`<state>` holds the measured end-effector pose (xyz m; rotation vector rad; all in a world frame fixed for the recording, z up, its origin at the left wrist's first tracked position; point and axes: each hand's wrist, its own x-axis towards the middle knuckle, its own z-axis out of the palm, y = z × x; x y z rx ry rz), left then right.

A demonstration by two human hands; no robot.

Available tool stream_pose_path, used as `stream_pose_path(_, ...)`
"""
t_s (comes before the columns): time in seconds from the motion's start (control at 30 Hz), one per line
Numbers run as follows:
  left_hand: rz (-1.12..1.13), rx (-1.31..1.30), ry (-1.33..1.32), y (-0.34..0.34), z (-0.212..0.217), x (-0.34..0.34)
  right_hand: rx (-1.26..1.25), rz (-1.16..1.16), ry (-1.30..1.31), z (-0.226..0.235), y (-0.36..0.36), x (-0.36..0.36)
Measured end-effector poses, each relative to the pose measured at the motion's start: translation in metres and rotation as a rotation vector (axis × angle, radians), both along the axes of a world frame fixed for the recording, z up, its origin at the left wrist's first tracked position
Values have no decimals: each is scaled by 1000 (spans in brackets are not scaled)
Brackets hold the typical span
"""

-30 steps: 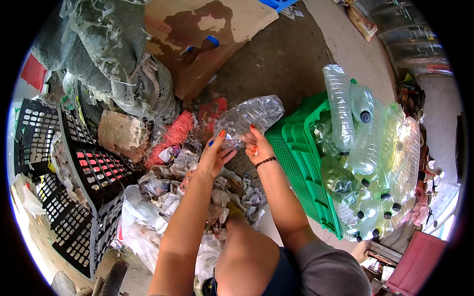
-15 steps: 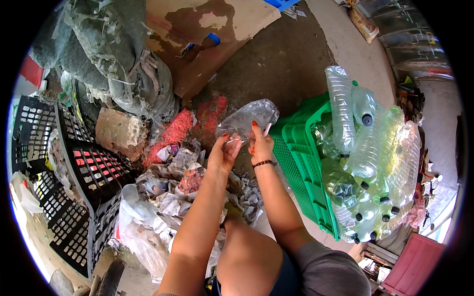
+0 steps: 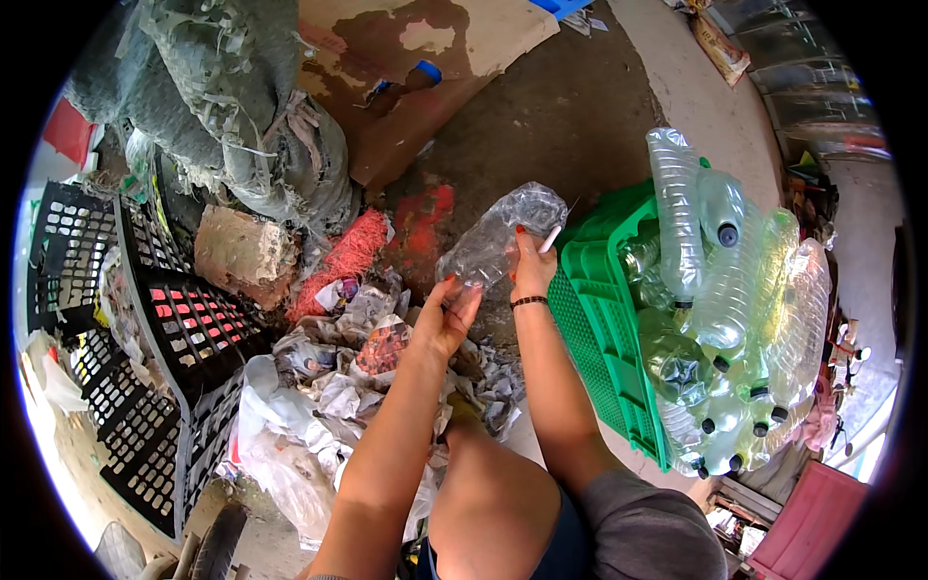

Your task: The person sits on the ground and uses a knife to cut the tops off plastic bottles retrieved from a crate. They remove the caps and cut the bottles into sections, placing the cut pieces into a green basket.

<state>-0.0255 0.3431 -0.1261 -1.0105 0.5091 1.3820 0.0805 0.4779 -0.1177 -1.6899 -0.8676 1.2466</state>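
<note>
Ground: the dirt floor is filling the middle of the view, running up toward 12 o'clock.
Sacking: a heap of grey, frayed sacks is sitting at 10 to 11 o'clock, with a sheet of stained cardboard lying just beside it at 12 o'clock.
Black crates: black lattice crates are leaning together at 8 to 9 o'clock.
Green crate: a green plastic crate is standing at 3 o'clock, just right of the forearms.
Bottle pile: clear empty bottles are lying heaped in and over the green crate, most caps pointing toward 6 o'clock.
Litter: crumpled paper and plastic wrappers are spreading under the arms at 7 o'clock; an orange-red mesh bag and a pale block are lying near the black crates.
Held bottle: a crushed clear bottle is being held above the floor near the centre, tilted, its upper end toward 1 o'clock, just left of the green crate.
Right hand: the right hand is grasping the bottle's right side, grip clenched on it, a dark band on the wrist.
Left hand: the left hand is touching the bottle's lower end, fingers curled up around it.
</note>
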Motion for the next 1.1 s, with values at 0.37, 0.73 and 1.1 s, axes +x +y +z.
stream_pose_path(0.37, -41, 76, -105, -7, 13, 5, 176, 115, -387, 8, 14, -12)
stream_pose_path(0.73, -23, 53, -129, -9, 14, 11, 266, 157, -234, 3, 15, -8)
stream_pose_path(1.1, -121, -69, 55, 0, 2, 21, 325, 163, 44, 3, 11, -3)
